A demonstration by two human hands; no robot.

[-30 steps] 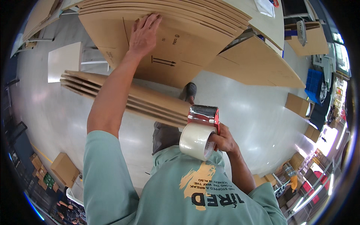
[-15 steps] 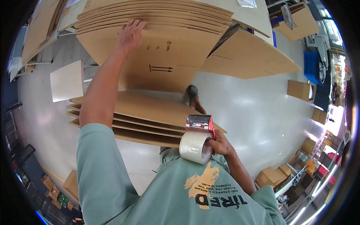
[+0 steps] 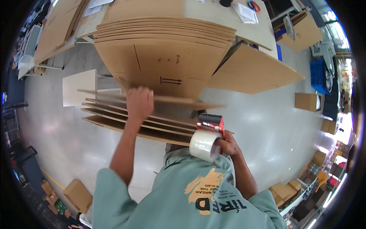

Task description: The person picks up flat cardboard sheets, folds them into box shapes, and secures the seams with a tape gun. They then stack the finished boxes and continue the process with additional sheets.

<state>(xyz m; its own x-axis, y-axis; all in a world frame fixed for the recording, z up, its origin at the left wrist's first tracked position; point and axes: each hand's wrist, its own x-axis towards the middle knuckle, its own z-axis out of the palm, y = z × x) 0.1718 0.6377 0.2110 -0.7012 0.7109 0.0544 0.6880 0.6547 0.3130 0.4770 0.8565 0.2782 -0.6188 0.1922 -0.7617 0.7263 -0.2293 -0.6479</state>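
Observation:
My left hand (image 3: pixel 140 102) is closed over the top edge of a flat cardboard sheet (image 3: pixel 179 100), slightly smeared by motion. This sheet stands between a far stack of flattened cartons (image 3: pixel 152 65), leaning against the table, and a nearer row of upright cardboard sheets (image 3: pixel 162 133) just in front of my body. My right hand (image 3: pixel 228 144) grips a red tape dispenser (image 3: pixel 211 123), held close to my shirt at the right end of the nearer row. A wide roll of whitish tape (image 3: pixel 202 145) sits on the dispenser, and my thumb reaches into its core.
A pale table (image 3: pixel 251 32) at the back bears papers (image 3: pixel 246 13) and red-handled scissors (image 3: pixel 256 6). Another cardboard panel (image 3: pixel 255 70) leans out to the right. A white board (image 3: pixel 79 88) stands at the left. Farther off are a blue crate (image 3: pixel 318 77) and several cartons (image 3: pixel 307 102).
My left hand has come back from the far stack toward me, bringing one cardboard sheet along. The right hand still holds the tape dispenser. The view has shifted slightly.

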